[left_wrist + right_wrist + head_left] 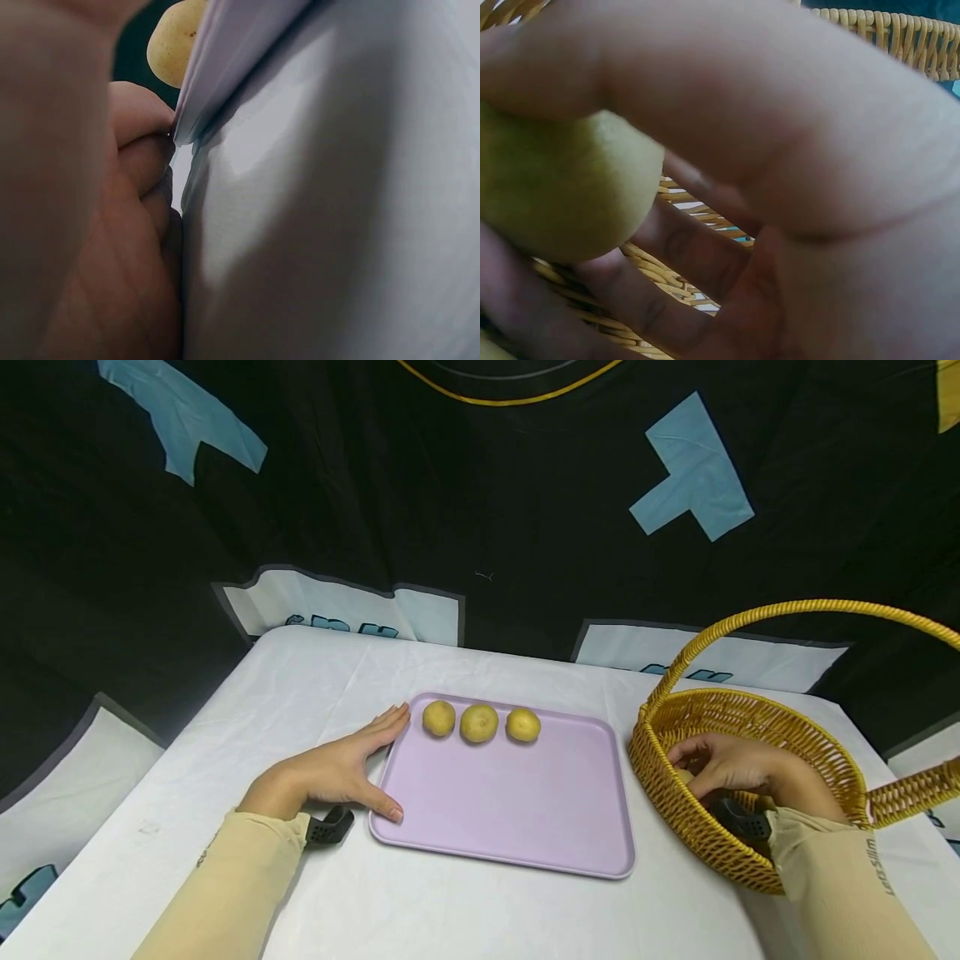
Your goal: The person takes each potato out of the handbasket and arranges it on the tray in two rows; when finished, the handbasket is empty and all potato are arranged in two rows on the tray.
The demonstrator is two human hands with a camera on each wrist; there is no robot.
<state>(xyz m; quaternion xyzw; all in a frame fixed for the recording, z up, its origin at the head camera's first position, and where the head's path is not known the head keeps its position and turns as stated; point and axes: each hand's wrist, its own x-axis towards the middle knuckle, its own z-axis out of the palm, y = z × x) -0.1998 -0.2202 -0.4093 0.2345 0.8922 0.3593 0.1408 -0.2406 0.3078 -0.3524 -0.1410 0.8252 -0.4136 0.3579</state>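
Note:
Three potatoes sit in a row along the back of a lilac tray (510, 793): a left one (438, 718), a middle one (479, 723) and a right one (523, 725). My left hand (337, 768) rests at the tray's left edge, fingers stretched along the outside and thumb over the front left rim. Inside a yellow wicker basket (678, 810), right of the tray, my right hand (738, 768) grips another potato (577, 187) between thumb and fingers. In the head view that potato is mostly hidden by the hand.
The basket's tall arched handle (810, 606) rises over its opening, above my right wrist. A white cloth (322, 877) covers the table. Behind it hangs a black curtain (450, 510) with blue and white shapes.

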